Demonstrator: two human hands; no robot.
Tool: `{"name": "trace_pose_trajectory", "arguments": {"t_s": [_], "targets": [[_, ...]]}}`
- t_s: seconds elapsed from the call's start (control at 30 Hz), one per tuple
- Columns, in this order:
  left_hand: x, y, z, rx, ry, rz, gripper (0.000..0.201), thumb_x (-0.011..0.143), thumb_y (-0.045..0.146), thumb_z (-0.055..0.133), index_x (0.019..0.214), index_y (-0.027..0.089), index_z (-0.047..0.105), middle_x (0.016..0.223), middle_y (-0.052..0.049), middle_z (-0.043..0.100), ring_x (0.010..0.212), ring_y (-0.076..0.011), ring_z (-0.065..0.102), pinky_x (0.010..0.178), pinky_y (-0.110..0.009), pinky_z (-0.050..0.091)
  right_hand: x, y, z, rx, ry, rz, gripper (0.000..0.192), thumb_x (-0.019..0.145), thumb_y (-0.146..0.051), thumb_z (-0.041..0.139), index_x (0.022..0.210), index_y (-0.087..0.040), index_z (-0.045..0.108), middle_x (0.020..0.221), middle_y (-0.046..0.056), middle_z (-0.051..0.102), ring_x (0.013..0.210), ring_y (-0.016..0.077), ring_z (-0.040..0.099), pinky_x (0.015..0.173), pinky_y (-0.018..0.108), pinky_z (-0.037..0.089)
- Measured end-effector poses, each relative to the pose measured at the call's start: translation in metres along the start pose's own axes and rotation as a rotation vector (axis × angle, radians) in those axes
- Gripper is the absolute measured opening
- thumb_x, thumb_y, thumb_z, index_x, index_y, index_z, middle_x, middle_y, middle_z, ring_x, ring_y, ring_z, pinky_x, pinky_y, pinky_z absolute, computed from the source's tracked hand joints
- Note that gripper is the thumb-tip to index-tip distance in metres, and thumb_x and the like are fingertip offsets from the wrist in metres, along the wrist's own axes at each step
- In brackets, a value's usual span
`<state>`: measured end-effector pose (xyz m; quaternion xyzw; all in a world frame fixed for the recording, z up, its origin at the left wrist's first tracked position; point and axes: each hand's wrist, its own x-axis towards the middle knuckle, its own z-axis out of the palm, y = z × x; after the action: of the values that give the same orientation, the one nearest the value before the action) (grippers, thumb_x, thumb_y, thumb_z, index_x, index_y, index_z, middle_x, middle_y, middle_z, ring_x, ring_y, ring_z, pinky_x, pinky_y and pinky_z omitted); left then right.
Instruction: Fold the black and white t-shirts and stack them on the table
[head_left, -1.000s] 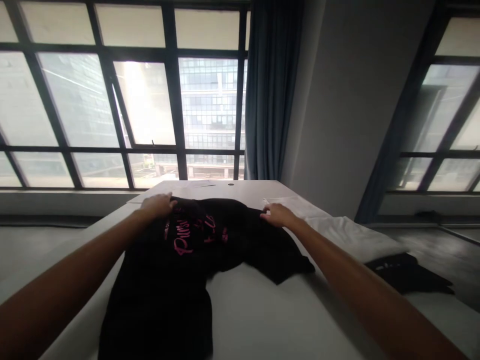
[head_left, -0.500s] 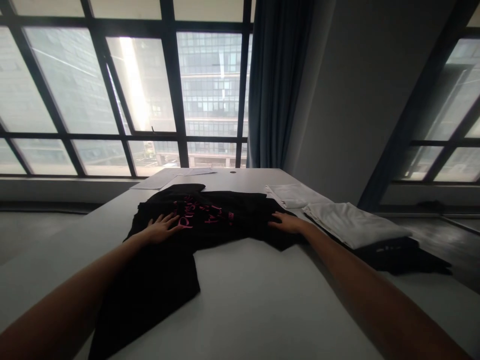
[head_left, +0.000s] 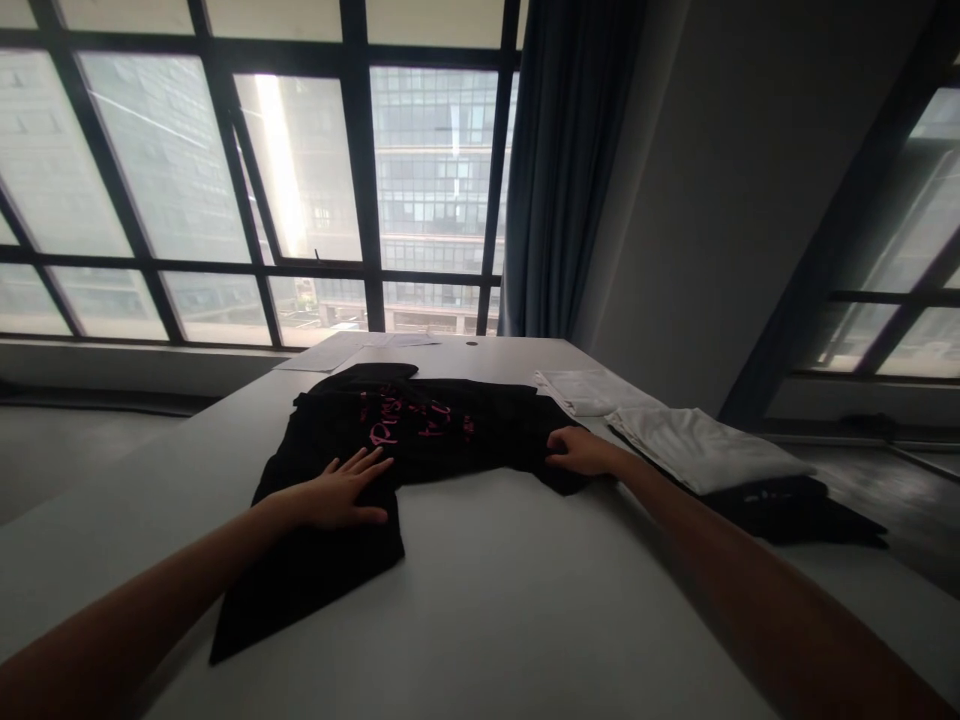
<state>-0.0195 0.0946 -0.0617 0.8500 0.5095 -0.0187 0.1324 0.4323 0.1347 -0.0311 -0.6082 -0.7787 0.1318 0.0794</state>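
Note:
A black t-shirt [head_left: 450,435] with pink lettering lies spread across the white table [head_left: 495,590]. My left hand [head_left: 341,490] rests flat on the shirt's near left part, fingers apart, palm down. At the shirt's right edge my right hand [head_left: 581,452] presses on the cloth near a sleeve. A long black flap of the shirt runs down to the left toward the table's near edge.
A folded white garment [head_left: 697,450] lies on a dark garment [head_left: 810,505] at the table's right side. A flat clear packet [head_left: 581,390] sits behind it. Papers [head_left: 352,350] lie at the far end. Large windows and a blue curtain [head_left: 559,170] stand beyond.
Both hands have slid toward me over the shirt. The left hand went from the shirt's far edge to its near left part. The shirt now lies flatter.

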Motion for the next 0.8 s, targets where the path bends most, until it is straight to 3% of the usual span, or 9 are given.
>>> {"name": "trace_pose_trajectory", "arguments": {"t_s": [0.1, 0.2, 0.33, 0.4, 0.5, 0.57, 0.67, 0.73, 0.8], "targets": [[-0.012, -0.004, 0.000, -0.022, -0.112, 0.078, 0.095, 0.084, 0.064, 0.057, 0.158, 0.032, 0.008, 0.164, -0.012, -0.007, 0.150, -0.0370, -0.007, 0.114, -0.067, 0.004, 0.008, 0.011, -0.024, 0.140, 0.112, 0.064, 0.022, 0.081, -0.035, 0.064, 0.095, -0.018, 0.069, 0.095, 0.008, 0.073, 0.092, 0.0257, 0.066, 0.080, 0.032, 0.050], [-0.020, -0.016, -0.003, -0.034, -0.146, 0.169, 0.107, 0.076, 0.055, 0.071, 0.157, 0.038, 0.004, 0.164, -0.010, -0.006, 0.150, -0.0374, -0.007, 0.115, -0.066, 0.006, 0.012, 0.030, -0.045, 0.102, 0.354, 0.195, 0.034, 0.092, -0.043, 0.047, 0.111, -0.021, 0.066, 0.104, 0.011, 0.072, 0.105, 0.0301, 0.063, 0.090, 0.040, 0.047], [-0.029, -0.021, -0.004, -0.028, -0.177, 0.195, 0.111, 0.070, 0.054, 0.076, 0.156, 0.042, 0.008, 0.166, -0.008, -0.001, 0.150, -0.0379, -0.002, 0.116, -0.064, 0.011, 0.004, 0.045, -0.044, 0.084, 0.531, 0.292, 0.040, 0.093, -0.048, 0.046, 0.109, -0.018, 0.067, 0.107, 0.014, 0.072, 0.102, 0.0303, 0.065, 0.090, 0.039, 0.047], [-0.034, -0.016, -0.006, -0.038, -0.153, 0.174, 0.101, 0.072, 0.058, 0.073, 0.155, 0.042, 0.017, 0.166, -0.006, 0.005, 0.151, -0.0381, 0.005, 0.116, -0.062, 0.016, -0.005, 0.046, -0.035, 0.077, 0.453, 0.252, 0.042, 0.089, -0.054, 0.051, 0.099, -0.017, 0.069, 0.104, 0.014, 0.073, 0.097, 0.0292, 0.067, 0.085, 0.035, 0.048], [-0.050, -0.006, -0.012, -0.066, 0.020, 0.083, 0.079, 0.080, 0.062, 0.062, 0.151, 0.039, 0.036, 0.163, -0.007, 0.025, 0.147, -0.0381, 0.026, 0.114, -0.055, 0.028, -0.024, 0.043, -0.027, 0.019, 0.248, 0.202, 0.049, 0.082, -0.065, 0.056, 0.089, -0.018, 0.071, 0.094, 0.012, 0.074, 0.088, 0.0286, 0.068, 0.077, 0.034, 0.049], [-0.065, -0.005, -0.016, -0.092, 0.101, 0.010, 0.074, 0.081, 0.064, 0.059, 0.148, 0.036, 0.043, 0.157, -0.008, 0.038, 0.139, -0.0370, 0.041, 0.110, -0.049, 0.037, -0.038, 0.043, -0.025, 0.010, 0.105, 0.143, 0.050, 0.075, -0.062, 0.066, 0.095, -0.017, 0.072, 0.095, 0.011, 0.074, 0.087, 0.0277, 0.068, 0.076, 0.033, 0.050], [-0.091, -0.013, -0.018, -0.118, 0.075, -0.048, 0.086, 0.063, 0.057, 0.076, 0.143, 0.039, 0.049, 0.150, -0.006, 0.047, 0.129, -0.0380, 0.051, 0.102, -0.046, 0.047, -0.057, 0.045, -0.021, 0.058, -0.074, 0.000, 0.055, 0.062, -0.044, 0.079, 0.111, -0.019, 0.071, 0.111, 0.010, 0.071, 0.098, 0.0273, 0.066, 0.083, 0.031, 0.050], [-0.105, -0.021, -0.015, -0.126, 0.052, -0.048, 0.085, 0.054, 0.047, 0.082, 0.135, 0.042, 0.056, 0.144, -0.003, 0.052, 0.124, -0.0384, 0.053, 0.099, -0.045, 0.049, -0.065, 0.046, -0.014, 0.060, -0.091, -0.058, 0.049, 0.062, -0.034, 0.075, 0.110, -0.021, 0.073, 0.116, 0.010, 0.069, 0.103, 0.0271, 0.064, 0.089, 0.032, 0.049], [-0.115, -0.029, -0.010, -0.148, 0.057, -0.024, 0.068, 0.062, 0.045, 0.075, 0.128, 0.043, 0.062, 0.136, -0.002, 0.058, 0.119, -0.0352, 0.057, 0.096, -0.042, 0.051, -0.069, 0.047, -0.006, 0.032, -0.016, -0.073, 0.036, 0.068, -0.031, 0.067, 0.101, -0.020, 0.076, 0.112, 0.011, 0.070, 0.102, 0.0270, 0.064, 0.093, 0.034, 0.048]]}}
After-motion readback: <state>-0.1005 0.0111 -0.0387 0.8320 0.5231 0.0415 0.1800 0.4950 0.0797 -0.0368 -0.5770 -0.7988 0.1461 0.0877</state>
